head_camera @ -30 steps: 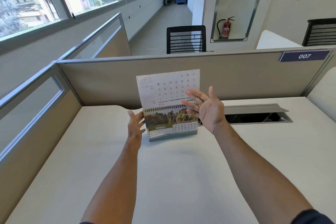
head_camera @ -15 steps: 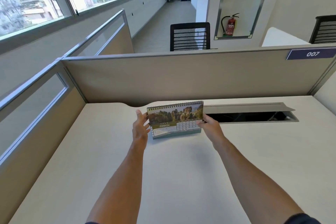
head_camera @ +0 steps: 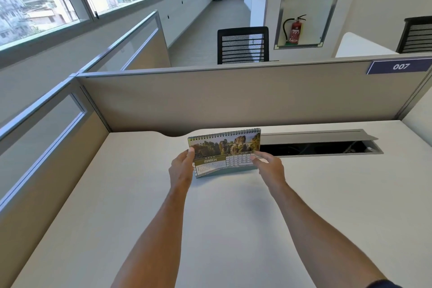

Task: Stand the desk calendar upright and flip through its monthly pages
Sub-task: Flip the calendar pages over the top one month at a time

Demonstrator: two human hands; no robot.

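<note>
The spiral-bound desk calendar [head_camera: 224,151] stands upright on the white desk [head_camera: 210,217] near the back partition. Its front page shows a rocky landscape photo and the word MARCH. My left hand [head_camera: 181,168] holds the calendar's left edge, thumb on the front of the page. My right hand [head_camera: 271,166] is at the lower right corner, with fingertips pinching the page edge over the date grid.
An open cable tray with a raised grey lid [head_camera: 320,145] sits in the desk right of the calendar. Beige partitions [head_camera: 233,98] wall the desk at the back and left. A black chair [head_camera: 243,45] stands beyond.
A second ago a flipped page stood up above the spiral with my right hand open behind it. That page has gone over the back, and both hands now hold the calendar's sides.
</note>
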